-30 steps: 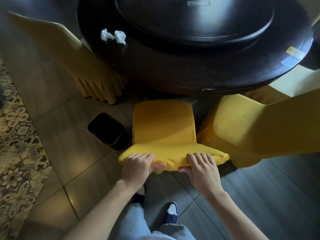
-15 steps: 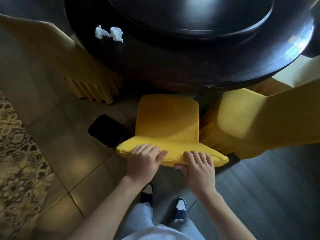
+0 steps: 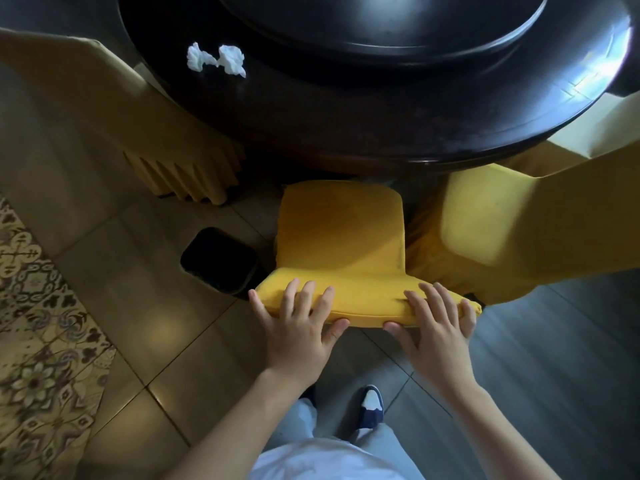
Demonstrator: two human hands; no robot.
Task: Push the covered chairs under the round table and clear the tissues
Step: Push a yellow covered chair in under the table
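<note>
A yellow covered chair (image 3: 341,230) stands in front of me, its seat partly under the dark round table (image 3: 381,112). My left hand (image 3: 298,327) and my right hand (image 3: 436,330) lie on the top edge of its backrest. The fingers are spread and nearly straight, and the thumbs sit against the near side. Two crumpled white tissues (image 3: 216,60) lie on the table's left rim. Another covered chair (image 3: 114,109) stands at the left and a third chair (image 3: 536,223) at the right, both close against the table.
A small black bin (image 3: 218,258) stands on the tiled floor just left of the middle chair. A patterned rug (image 3: 34,323) covers the floor at far left. A raised round turntable (image 3: 381,22) sits on the table. My feet are below the chair back.
The middle chair has slid forward toward the table. My fingers, curled over the backrest before, are now spread out flat, and my hands sit farther apart.
</note>
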